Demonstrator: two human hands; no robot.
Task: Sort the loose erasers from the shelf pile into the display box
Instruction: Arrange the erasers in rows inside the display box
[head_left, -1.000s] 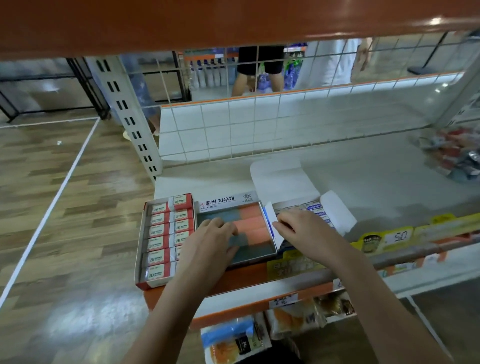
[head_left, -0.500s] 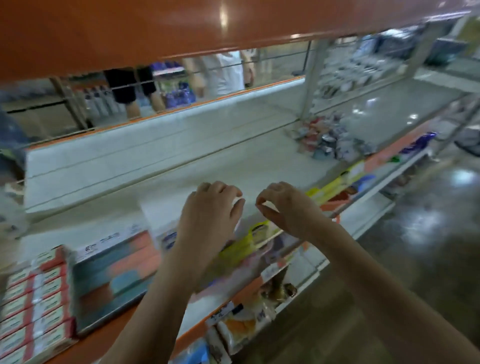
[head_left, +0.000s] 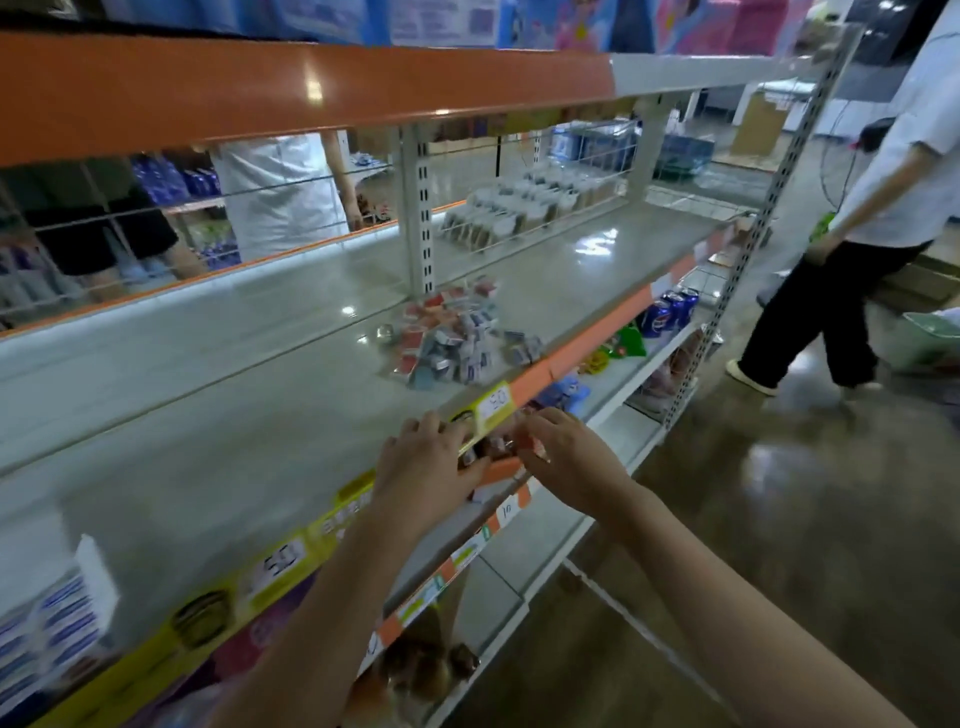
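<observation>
- My left hand (head_left: 423, 462) and right hand (head_left: 566, 457) sit close together at the front lip of the shelf (head_left: 208, 415), fingers curled. Neither plainly holds anything. Small reddish shapes show in the gap between them, but they are too blurred for me to say whether those are erasers in my fingers or stock on the tier below, so I cannot tell either hand's state.
- The pile of loose erasers (head_left: 449, 338) lies on the shelf board ahead and a little to the right of both hands, near the front edge. It is a jumbled heap with no single long axis; a few strays (head_left: 522, 348) lie just beside it toward the lip.
- By my judgement the right hand is the nearer, with a straight run forward; the left would have to cross over.
- The display box (head_left: 57, 634) is at the far lower left corner of the view, well apart from the pile, so each load means a long carry leftward along the shelf.
- Between hands and pile there is bare board and the yellow price tag (head_left: 493, 405) on the lip. The orange shelf above (head_left: 260, 88) hangs over the reach, so I would keep my wrists low.
- A white upright post (head_left: 423, 218) stands behind the pile, with wire-fenced stock (head_left: 524, 208) further back.
- A person in dark trousers (head_left: 831, 312) walks in the aisle to the right, clear of my arms.
</observation>
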